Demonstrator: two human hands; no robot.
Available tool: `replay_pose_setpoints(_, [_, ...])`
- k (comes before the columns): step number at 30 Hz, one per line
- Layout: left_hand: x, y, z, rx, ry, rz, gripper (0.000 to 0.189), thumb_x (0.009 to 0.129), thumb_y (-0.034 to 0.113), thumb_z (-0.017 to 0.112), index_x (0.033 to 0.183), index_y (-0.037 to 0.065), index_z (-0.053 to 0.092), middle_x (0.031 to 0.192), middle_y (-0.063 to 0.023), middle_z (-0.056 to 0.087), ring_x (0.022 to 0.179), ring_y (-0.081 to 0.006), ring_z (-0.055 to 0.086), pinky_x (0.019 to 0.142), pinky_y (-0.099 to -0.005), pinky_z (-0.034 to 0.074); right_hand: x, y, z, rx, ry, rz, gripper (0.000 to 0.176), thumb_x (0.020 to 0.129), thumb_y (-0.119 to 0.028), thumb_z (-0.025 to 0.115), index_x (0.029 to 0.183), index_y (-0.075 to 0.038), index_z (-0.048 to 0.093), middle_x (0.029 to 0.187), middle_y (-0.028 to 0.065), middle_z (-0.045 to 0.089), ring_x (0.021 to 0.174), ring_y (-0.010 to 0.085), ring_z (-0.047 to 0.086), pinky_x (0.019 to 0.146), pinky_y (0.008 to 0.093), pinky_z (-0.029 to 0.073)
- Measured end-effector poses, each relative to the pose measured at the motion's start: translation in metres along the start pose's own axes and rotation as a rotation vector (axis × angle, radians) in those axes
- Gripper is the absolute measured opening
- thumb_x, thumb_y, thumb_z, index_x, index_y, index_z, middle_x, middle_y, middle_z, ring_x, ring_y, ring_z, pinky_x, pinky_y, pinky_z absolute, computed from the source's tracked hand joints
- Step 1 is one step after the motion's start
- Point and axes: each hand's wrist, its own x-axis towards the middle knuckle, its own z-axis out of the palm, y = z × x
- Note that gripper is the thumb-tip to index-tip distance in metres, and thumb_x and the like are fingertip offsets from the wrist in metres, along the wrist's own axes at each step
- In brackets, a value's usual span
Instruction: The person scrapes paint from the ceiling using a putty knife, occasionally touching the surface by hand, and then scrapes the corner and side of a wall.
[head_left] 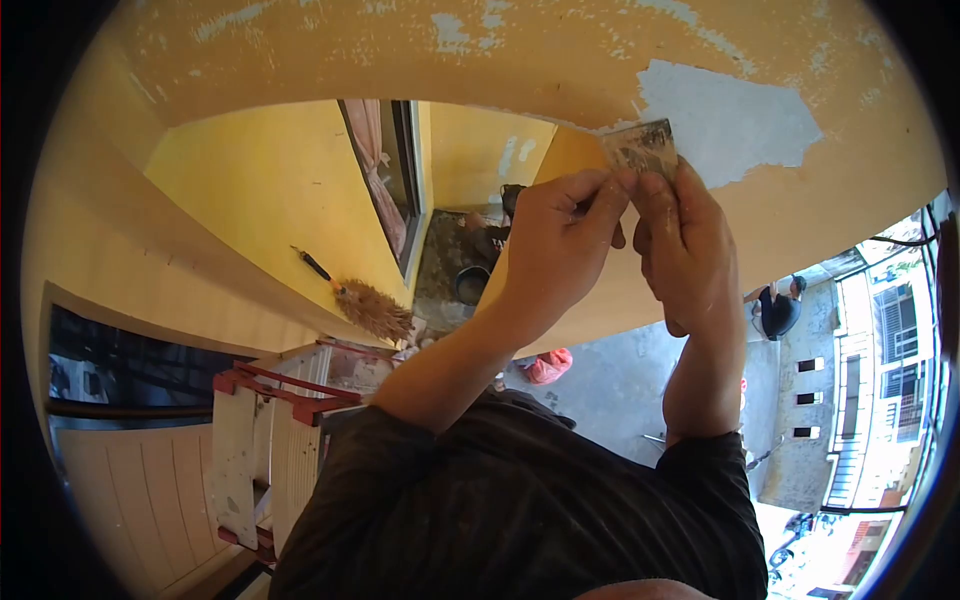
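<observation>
Far left, the white ladder with red fittings (237, 465) stands close by the person; the brown feather duster with a black handle (375, 308) is by the yellow wall (240, 190), in neither hand. Top left, the curved orange-yellow painted surface (330, 65) has only thin, broken pale scuffs, mostly coated; looks barely started there. Mid-frame, two small pale marks (508, 155) on the wall behind, rest of it yellow. Left hand (560, 235): nearly closed, thumb and fingertips pinching the lower left corner of the thin, flat, dirt-stained scraper plate (645, 145). Plate sits at the left edge of the bare patch, against or just off the surface; can't tell contact. Right hand (692, 235): fingers curled, gripping the plate's lower right side. Right of it, the large jagged pale-grey patch (735, 125) looks fully free of yellow, its edges ragged. Yellow coating surrounds it, scuffed above, mostly intact below. Judgement: partway, one big area done, most of the surface left.
</observation>
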Motion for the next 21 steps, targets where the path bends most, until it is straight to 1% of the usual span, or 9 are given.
replay_pose_setpoints(2, [0.003,0.004,-0.002,0.000,-0.024,-0.007,0.026,0.091,0.022,0.059,0.089,-0.003,0.067,0.071,-0.0034,0.062,0.056,-0.0070,0.052,0.051,-0.0195,0.040,0.002,0.001,-0.001,-0.014,0.001,-0.005,0.021,0.094,-0.018,0.046,0.094,0.002,0.053,0.062,0.0166,0.056,0.055,0.0284,0.056,0.054,0.0367,0.043])
replay_pose_setpoints(4, [0.005,0.004,-0.002,-0.008,-0.027,-0.003,0.026,0.091,0.022,0.060,0.089,-0.003,0.067,0.070,-0.0031,0.062,0.056,-0.0070,0.052,0.051,-0.0194,0.040,0.004,0.003,0.000,-0.104,0.044,-0.134,0.021,0.094,-0.017,0.046,0.095,0.002,0.053,0.060,0.0153,0.056,0.052,0.0258,0.056,0.052,0.0359,0.042])
replay_pose_setpoints(5, [0.004,0.003,-0.002,-0.003,-0.024,0.009,0.026,0.091,0.023,0.060,0.089,-0.003,0.067,0.069,-0.0027,0.061,0.056,-0.0071,0.052,0.051,-0.0193,0.040,0.002,0.006,-0.001,-0.110,0.042,-0.124,0.021,0.094,-0.017,0.046,0.095,0.002,0.053,0.060,0.0153,0.056,0.052,0.0258,0.056,0.052,0.0359,0.042])
replay_pose_setpoints(7, [0.000,-0.002,-0.001,-0.004,-0.042,-0.020,0.026,0.091,0.023,0.060,0.089,-0.002,0.067,0.070,-0.0027,0.062,0.056,-0.0071,0.052,0.051,-0.0193,0.040,0.000,0.010,0.001,-0.093,0.050,-0.072,0.024,0.097,-0.022,0.043,0.098,-0.002,0.055,0.053,-0.0035,0.042,0.044,0.0023,0.035,0.040,0.0203,0.029])
replay_pose_setpoints(14, [0.002,0.000,-0.004,-0.047,-0.023,-0.008,0.025,0.091,0.021,0.059,0.090,-0.003,0.067,0.072,-0.0030,0.062,0.056,-0.0076,0.053,0.052,-0.0196,0.040,0.006,0.001,-0.002,-0.229,0.027,-0.152,0.025,0.097,-0.023,0.044,0.101,-0.002,0.056,0.054,-0.0032,0.042,0.047,0.0024,0.037,0.043,0.0208,0.031])
replay_pose_setpoints(16, [0.000,-0.003,-0.004,-0.037,-0.028,-0.015,0.025,0.091,0.021,0.059,0.090,-0.003,0.067,0.072,-0.0030,0.062,0.056,-0.0077,0.053,0.051,-0.0198,0.040,0.004,-0.001,-0.001,-0.217,0.041,-0.157,0.019,0.092,-0.016,0.047,0.094,0.001,0.054,0.073,0.0195,0.060,0.064,0.0358,0.059,0.059,0.0401,0.046])
replay_pose_setpoints(17, [0.000,-0.005,-0.004,-0.026,-0.024,-0.010,0.025,0.091,0.021,0.059,0.090,-0.003,0.067,0.071,-0.0030,0.062,0.056,-0.0078,0.053,0.051,-0.0200,0.041,0.002,-0.001,-0.002,-0.219,0.041,-0.158,0.019,0.092,-0.016,0.047,0.094,0.001,0.054,0.073,0.0195,0.060,0.064,0.0358,0.059,0.059,0.0401,0.046])
replay_pose_setpoints(19, [-0.001,-0.007,-0.004,-0.036,-0.043,-0.009,0.025,0.091,0.021,0.059,0.090,-0.003,0.067,0.072,-0.0029,0.062,0.056,-0.0078,0.053,0.051,-0.0201,0.041,0.000,-0.004,-0.004,-0.227,-0.012,-0.002,0.020,0.093,-0.018,0.047,0.096,0.001,0.054,0.076,0.0216,0.061,0.070,0.0393,0.059,0.061,0.0424,0.046])
replay_pose_setpoints(21, [-0.001,-0.007,-0.006,-0.044,-0.055,-0.011,0.025,0.091,0.021,0.059,0.090,-0.003,0.067,0.072,-0.0028,0.062,0.056,-0.0078,0.052,0.051,-0.0202,0.041,0.002,-0.006,-0.005,-0.254,-0.022,-0.021,0.021,0.093,-0.018,0.047,0.096,0.001,0.054,0.075,0.0216,0.061,0.070,0.0393,0.059,0.062,0.0424,0.045])
